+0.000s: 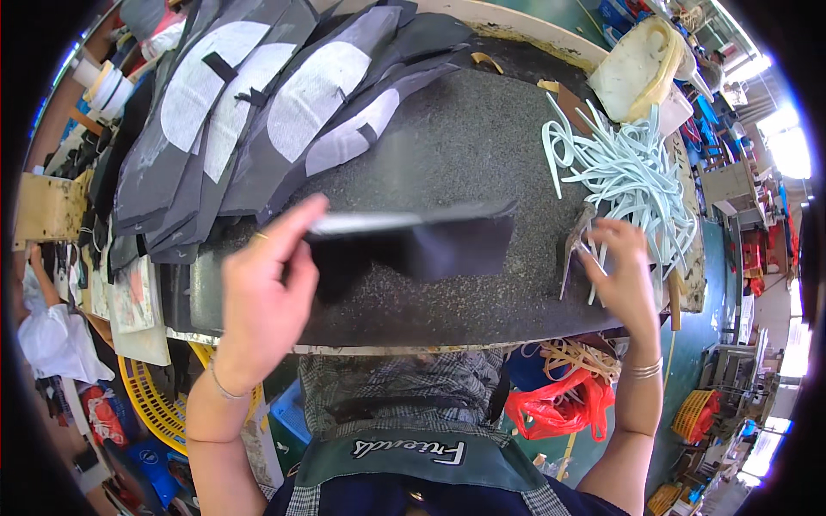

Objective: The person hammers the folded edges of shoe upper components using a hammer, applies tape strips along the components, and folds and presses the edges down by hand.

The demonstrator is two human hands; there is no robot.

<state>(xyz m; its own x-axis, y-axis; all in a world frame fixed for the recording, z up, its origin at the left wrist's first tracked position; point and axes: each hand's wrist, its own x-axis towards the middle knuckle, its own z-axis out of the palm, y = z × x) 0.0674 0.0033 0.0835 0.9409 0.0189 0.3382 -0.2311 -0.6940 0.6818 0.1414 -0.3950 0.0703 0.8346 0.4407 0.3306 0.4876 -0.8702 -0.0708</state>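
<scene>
— Holding a dark fabric piece (413,245) up over the middle of the counter (465,155); my left hand (262,297) has it by its left end, fingers (297,219) pinching the edge, and the piece stretches out flat to the right, blurred.

— And your other hand?

— My right hand (621,271) sits at the right end of the counter with its fingers bent down on the pale blue-white strips (632,172). I cannot tell whether they grip one or only touch. A thin metal tool (575,245) lies just beside that hand.

— What lies around them?

— A fanned stack of dark cut pieces with white patches (258,112) covers the far left of the counter. A cream foam lump (637,69) sits past the strips. Below the counter edge I see a red plastic bag (559,404) and a yellow basket (159,400).
</scene>
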